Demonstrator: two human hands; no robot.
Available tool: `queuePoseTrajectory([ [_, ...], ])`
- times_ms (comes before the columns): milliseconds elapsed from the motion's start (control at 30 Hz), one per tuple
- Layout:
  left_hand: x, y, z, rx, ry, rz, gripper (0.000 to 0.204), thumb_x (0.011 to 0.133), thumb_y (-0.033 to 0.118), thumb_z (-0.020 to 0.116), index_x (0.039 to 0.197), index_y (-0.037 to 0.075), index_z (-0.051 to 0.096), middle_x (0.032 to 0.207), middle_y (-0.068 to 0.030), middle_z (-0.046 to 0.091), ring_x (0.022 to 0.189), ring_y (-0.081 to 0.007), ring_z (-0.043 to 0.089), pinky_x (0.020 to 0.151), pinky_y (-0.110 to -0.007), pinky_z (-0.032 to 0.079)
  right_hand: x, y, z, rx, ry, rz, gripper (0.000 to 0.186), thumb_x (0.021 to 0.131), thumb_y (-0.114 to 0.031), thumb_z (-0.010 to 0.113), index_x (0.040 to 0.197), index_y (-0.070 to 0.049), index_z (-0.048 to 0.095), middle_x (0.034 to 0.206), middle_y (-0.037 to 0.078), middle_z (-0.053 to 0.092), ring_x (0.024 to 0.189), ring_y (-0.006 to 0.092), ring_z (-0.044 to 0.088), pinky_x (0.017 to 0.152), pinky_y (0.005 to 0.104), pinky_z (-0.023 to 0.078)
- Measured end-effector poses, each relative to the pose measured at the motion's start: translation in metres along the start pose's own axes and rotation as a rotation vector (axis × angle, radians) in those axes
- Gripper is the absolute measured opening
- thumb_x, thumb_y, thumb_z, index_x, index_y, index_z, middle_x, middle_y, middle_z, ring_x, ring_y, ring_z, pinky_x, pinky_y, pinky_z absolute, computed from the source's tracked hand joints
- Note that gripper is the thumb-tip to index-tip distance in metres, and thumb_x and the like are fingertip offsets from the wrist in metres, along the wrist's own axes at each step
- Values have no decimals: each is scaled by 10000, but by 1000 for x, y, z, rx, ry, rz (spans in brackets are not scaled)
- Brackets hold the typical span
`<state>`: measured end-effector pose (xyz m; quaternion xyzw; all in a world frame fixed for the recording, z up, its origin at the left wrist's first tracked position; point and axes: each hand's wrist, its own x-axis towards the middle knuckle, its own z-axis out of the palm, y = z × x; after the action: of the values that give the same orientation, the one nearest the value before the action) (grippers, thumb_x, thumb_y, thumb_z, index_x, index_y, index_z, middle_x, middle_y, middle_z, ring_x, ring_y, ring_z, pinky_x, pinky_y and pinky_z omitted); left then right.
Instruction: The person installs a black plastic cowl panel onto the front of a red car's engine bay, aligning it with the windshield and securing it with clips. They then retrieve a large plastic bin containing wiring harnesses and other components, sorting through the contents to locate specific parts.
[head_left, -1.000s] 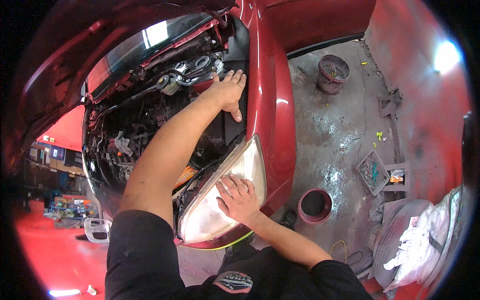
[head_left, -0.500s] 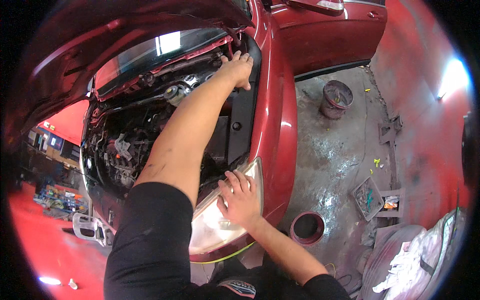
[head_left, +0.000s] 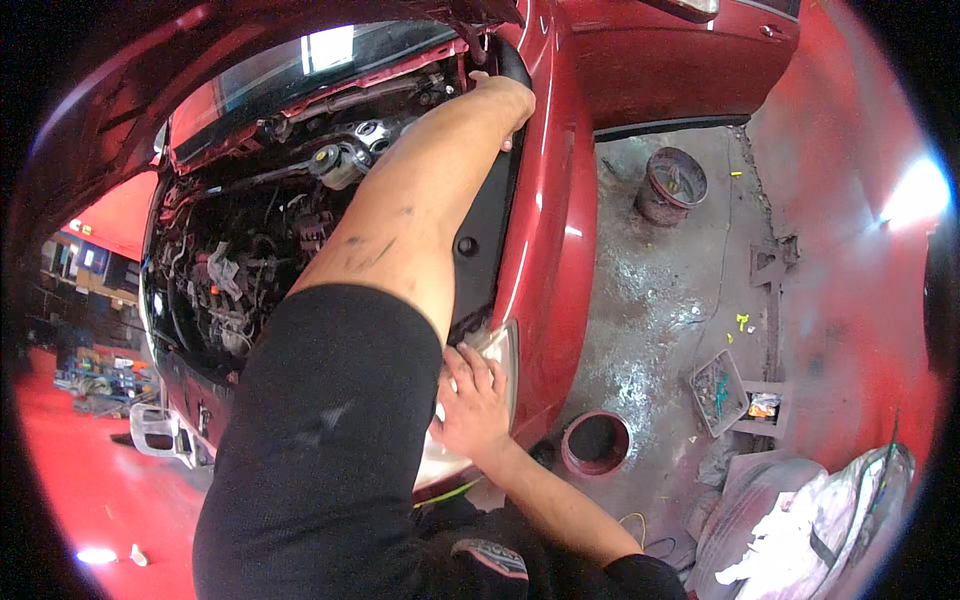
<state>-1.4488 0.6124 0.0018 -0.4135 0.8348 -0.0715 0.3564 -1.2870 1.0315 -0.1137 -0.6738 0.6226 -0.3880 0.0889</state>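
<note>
Reach has lengthened: the left hand [head_left: 513, 98] is deeper in the cluttered black engine bay [head_left: 235, 265], its hold mostly hidden, impossible to tell; its black fabric sleeve [head_left: 320, 430] now covers more of the hazy clear headlight [head_left: 506, 350], where the right hand [head_left: 474, 408] rests, fingers half spread. On the grey floor [head_left: 660, 270], a rectangular grey tray [head_left: 740, 381] holds teal scraps [head_left: 721, 391]; a far round maroon bucket [head_left: 655, 208] holds something pale, unclear.

Headlight [head_left: 440, 463] before engine bay [head_left: 240, 250] | 2 buckets [head_left: 672, 188] on floor [head_left: 640, 290], right of fender [head_left: 555, 260]

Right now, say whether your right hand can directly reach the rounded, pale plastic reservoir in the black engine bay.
Probably not: the bare, outstretched left arm crosses between the right hand, at the pale, glossy headlight, and that reservoir.
</note>
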Motion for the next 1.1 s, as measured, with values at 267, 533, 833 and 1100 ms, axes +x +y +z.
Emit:
queuePoseTrajectory([
  [267,-93,3,151,-462,560,144,912,910,563,684,1648,260,241,1740,-117,86,1580,-438,80,1146,-773,191,1,8,10,54,141,-59,366,791,-223,694,1140,-114,669,1404,101,569,1340,335,503,1101,516,347],
  [533,-210,27,219,-803,305,7,1323,674,497,921,1667,325,63,1727,-189,84,1585,-435,49,1186,-737,153,-8,6,7,64,155,-73,328,756,-154,682,1077,-86,665,1350,126,606,1315,352,534,1096,518,354],
  [833,-243,44,237,-831,589,-171,1060,782,444,849,1638,242,258,1655,-150,332,1520,-395,288,1132,-719,265,-4,-4,13,-36,129,-168,366,803,-205,672,1142,-67,653,1378,141,576,1321,362,500,1110,542,324],
  [1100,-411,73,416,-900,899,-742,753,886,374,748,1522,98,453,1397,-146,608,1344,-358,503,1150,-591,298,49,53,-6,-244,-18,-352,487,816,-316,772,1242,-105,668,1358,106,588,1306,371,498,1118,584,355],
])
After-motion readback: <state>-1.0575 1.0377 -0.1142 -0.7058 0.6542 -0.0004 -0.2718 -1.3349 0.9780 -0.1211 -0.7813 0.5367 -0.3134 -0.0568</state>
